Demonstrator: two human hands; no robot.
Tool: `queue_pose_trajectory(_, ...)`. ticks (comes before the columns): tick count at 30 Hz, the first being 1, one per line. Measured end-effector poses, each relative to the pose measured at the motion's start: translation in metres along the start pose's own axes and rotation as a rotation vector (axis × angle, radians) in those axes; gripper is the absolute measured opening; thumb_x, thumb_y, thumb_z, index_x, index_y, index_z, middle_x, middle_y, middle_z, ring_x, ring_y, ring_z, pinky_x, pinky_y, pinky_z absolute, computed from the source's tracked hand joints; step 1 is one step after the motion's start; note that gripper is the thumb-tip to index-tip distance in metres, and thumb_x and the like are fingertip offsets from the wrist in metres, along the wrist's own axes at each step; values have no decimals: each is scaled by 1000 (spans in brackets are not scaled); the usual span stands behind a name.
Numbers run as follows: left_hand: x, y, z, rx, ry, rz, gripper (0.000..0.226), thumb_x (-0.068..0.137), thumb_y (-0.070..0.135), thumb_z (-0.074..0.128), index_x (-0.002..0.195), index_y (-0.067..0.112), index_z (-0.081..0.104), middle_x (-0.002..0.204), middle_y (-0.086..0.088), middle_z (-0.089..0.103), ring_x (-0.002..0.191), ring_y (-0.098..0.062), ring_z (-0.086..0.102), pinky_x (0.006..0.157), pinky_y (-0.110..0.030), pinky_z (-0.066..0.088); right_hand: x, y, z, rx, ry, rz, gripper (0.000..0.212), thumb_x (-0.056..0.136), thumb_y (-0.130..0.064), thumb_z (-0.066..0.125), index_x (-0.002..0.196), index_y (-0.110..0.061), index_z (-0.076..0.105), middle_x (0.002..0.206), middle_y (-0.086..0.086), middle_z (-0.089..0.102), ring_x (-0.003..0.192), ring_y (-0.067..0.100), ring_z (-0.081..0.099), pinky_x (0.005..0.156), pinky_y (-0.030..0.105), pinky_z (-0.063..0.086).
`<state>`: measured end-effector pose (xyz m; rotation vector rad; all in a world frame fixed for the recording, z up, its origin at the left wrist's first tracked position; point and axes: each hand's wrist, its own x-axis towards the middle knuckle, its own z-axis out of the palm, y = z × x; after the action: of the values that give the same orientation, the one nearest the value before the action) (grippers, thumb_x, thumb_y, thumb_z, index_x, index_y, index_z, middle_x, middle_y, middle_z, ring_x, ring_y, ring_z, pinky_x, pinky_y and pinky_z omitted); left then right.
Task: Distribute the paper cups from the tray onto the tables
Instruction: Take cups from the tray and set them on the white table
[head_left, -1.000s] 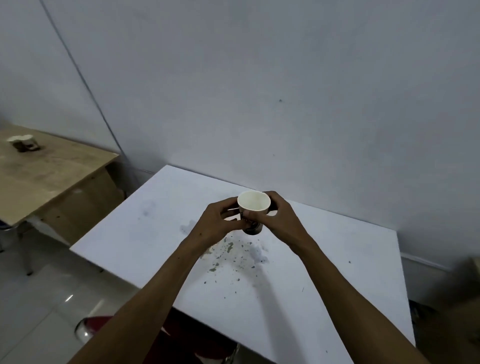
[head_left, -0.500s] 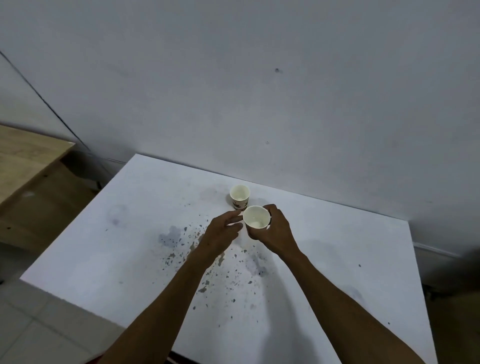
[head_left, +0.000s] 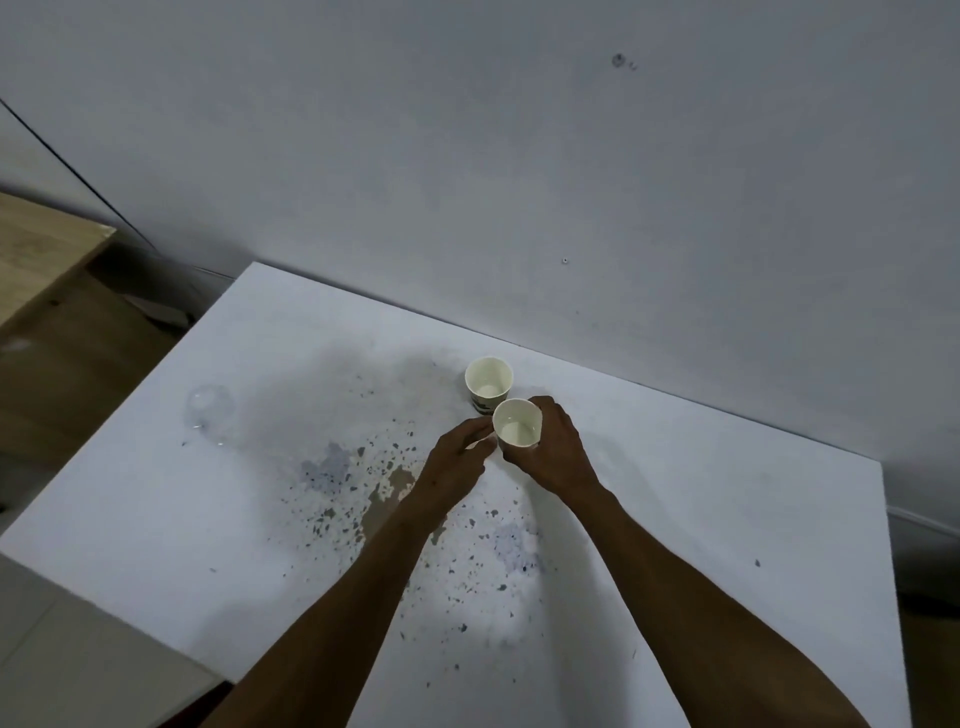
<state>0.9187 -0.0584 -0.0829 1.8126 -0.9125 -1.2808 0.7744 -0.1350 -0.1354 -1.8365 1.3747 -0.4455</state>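
I see a wooden table (head_left: 36, 260) left of the white table (head_left: 156, 499). My left hand (head_left: 457, 457) lies relaxed, empty, beside the held cup (head_left: 516, 423), which my right hand (head_left: 553, 454) grips. Just behind it a second cup (head_left: 488, 382) stands upright on the white table.

Grey wall (head_left: 519, 156) — wooden desk (head_left: 36, 260) left

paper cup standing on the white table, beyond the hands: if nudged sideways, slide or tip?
The standing cup looks empty, so it is probably very light and would skid on the smooth white table. It tapers to a narrow base, so a push near the rim may well tip it. Thin paper walls would likely dent if squeezed.
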Motion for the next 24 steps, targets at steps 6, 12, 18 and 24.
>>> queue_pose_trajectory(6, 11, 1, 9, -53, -10, 3, 35, 103, 21, 53, 138, 21, 55, 140, 2, 57, 118, -13, 54, 101, -33, 49, 8, 9, 4, -27, 28, -7, 71, 69, -41, 82, 128, -21, 48, 129, -3, 54, 116, 17, 51, 90, 36, 51)
queue_pose_trajectory(12, 19, -3, 6, 15, -33, 4, 35, 104, 19, 50, 139, 23, 54, 142, 2, 54, 128, -14, 51, 113, -40, 41, 18, 12, 4, -35, -6, 13, 74, 67, -46, 78, 129, -19, 47, 130, 0, 54, 117, 20, 53, 93, 39, 52)
queue_pose_trajectory(18, 23, -3, 0, 129, -95, -9, 42, 105, 21, 46, 147, 23, 47, 154, -1, 45, 141, -21, 43, 118, -47, 34, 22, 8, 0, -55, -54, 44, 93, 76, -41, 82, 150, -14, 33, 150, 7, 44, 137, 26, 43, 107, 39, 42)
queue_pose_trajectory(24, 17, 1, -2, 248, -99, -4, 43, 104, 22, 51, 147, 21, 48, 155, -2, 44, 142, -21, 41, 120, -41, 32, 18, 0, -16, -98, -123, 64, 103, 82, -40, 80, 157, -11, 16, 160, 12, 30, 146, 28, 30, 113, 39, 34)
